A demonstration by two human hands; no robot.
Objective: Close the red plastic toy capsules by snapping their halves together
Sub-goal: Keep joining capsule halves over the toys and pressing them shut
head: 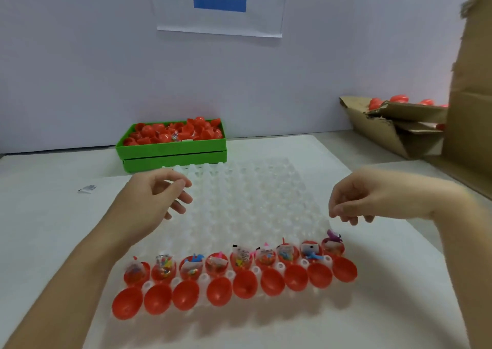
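Note:
A clear plastic tray [247, 196] with many cups lies on the table. Its two nearest rows hold red capsule halves: the nearest row of empty halves [234, 287], and behind it a row of halves filled with small toys [239, 260]. My left hand [157, 196] hovers over the tray's left side with relaxed, loosely curled fingers and holds nothing. Over the tray's right edge hangs my right hand [356, 199], its fingers loosely curled downward and empty, just above the rightmost filled half [332, 244].
A green bin [173, 148] heaped with red capsule halves stands behind the tray. A torn cardboard box [399, 127] with red capsules sits at the back right, and a cardboard wall [471, 109] rises along the right edge. A small wrapper [87, 188] lies at the left.

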